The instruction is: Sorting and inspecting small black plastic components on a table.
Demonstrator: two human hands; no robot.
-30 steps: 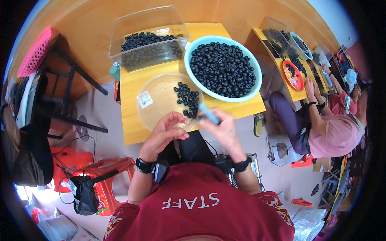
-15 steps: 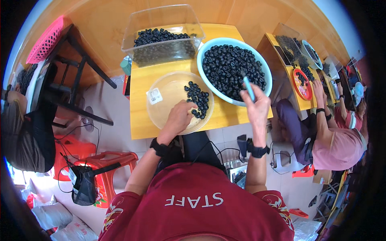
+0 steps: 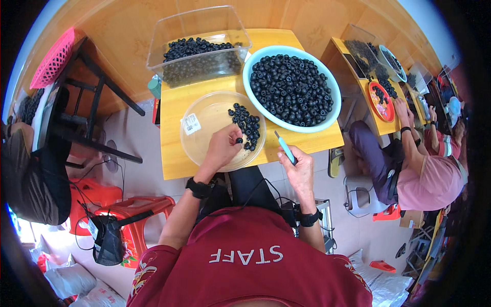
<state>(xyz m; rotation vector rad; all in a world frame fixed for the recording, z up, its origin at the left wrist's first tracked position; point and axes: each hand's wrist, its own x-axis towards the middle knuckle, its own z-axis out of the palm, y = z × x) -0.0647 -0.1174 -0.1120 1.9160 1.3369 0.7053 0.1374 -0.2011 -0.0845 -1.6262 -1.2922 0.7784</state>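
Observation:
My left hand [image 3: 223, 147] pinches a small black ring-shaped part [image 3: 239, 140] over a round clear shallow tray [image 3: 198, 146]. More of the same black parts [image 3: 247, 123] lie in the right side of that tray. In my right hand [image 3: 300, 173] is a thin knife with a light-blue handle [image 3: 287, 150], its short blade pointing up and left, apart from the held part. Just beyond it stands a light-blue basin [image 3: 335, 108] heaped with black ring-shaped parts [image 3: 291, 89].
A clear plastic box [image 3: 153, 64] part-filled with black parts stands at the table's back left. The yellow table [image 3: 171, 123] ends near my lap. Red stools [image 3: 135, 222] and a dark stool [image 3: 97, 102] are at left. Co-workers [image 3: 427, 179] sit at right beside a red plate [image 3: 379, 110].
My right hand has drawn back with the knife from over the basin toward the table's front edge, left of where it was. My left hand stays at the tray, now showing a black part in its fingers.

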